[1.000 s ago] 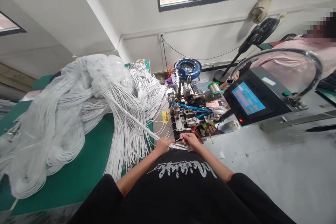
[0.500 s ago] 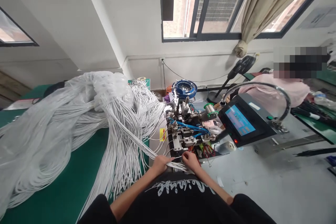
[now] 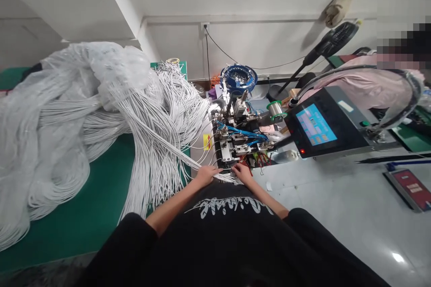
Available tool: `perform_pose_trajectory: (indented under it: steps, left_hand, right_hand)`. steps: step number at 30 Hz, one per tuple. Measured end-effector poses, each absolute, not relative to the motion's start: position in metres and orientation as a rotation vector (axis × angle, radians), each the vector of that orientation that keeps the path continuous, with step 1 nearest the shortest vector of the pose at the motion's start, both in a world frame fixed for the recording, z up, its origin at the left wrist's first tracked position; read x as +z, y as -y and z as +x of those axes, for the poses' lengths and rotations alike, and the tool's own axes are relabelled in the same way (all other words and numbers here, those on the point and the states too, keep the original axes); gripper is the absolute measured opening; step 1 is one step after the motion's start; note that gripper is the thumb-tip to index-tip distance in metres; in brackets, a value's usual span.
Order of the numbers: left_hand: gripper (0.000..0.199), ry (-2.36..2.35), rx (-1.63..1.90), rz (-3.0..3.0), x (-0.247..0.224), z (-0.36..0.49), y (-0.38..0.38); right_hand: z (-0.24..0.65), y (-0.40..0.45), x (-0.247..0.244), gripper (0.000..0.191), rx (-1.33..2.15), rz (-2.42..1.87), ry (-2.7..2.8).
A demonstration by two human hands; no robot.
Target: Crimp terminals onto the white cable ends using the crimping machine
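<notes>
My left hand (image 3: 206, 176) is closed around a bundle of white cables (image 3: 188, 160) that runs in from the big heap on the left. The bundle's loose ends (image 3: 226, 179) stick out past this hand, just in front of my shirt. My right hand (image 3: 241, 172) is pinched close to those ends, at the near edge of a small bench machine (image 3: 230, 151) with metal blocks and blue air tubes. What its fingertips hold is too small to make out.
A large heap of white cables (image 3: 158, 143), partly under clear plastic sheeting (image 3: 60, 143), covers the green table (image 3: 107, 175). Behind the machine stand a blue feeder bowl (image 3: 238, 78) and a wire spool (image 3: 276, 110). A touchscreen panel (image 3: 315, 124) stands right. Beyond it sits a person in pink (image 3: 357, 80).
The camera has tilted down, so the whole scene sits higher. My right hand has come slightly nearer my left hand. The left hand keeps its hold on the cable bundle.
</notes>
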State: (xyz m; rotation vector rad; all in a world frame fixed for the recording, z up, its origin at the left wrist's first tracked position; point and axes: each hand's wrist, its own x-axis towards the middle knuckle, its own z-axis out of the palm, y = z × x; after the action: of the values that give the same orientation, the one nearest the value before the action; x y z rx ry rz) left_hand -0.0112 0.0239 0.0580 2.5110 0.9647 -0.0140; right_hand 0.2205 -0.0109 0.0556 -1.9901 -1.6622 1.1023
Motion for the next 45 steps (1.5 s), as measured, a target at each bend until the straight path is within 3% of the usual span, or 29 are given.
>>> perform_pose_trajectory:
  steps: [15, 34, 45]
  left_hand:
    - [0.05, -1.088, -0.177, 2.526, 0.059, -0.008, -0.021]
    - [0.063, -1.034, 0.186, 2.661, 0.031, -0.026, -0.019]
    - [0.074, -0.959, -0.215, 2.794, 0.06, -0.008, -0.022]
  right_hand:
    - [0.213, 0.004, 0.046, 0.027, 1.165, -1.93, 1.616]
    - [0.218, 0.02, 0.018, 0.008, 1.299, -2.192, 1.285]
    - [0.247, 0.083, 0.002, 0.014, 1.383, -2.0, 0.646]
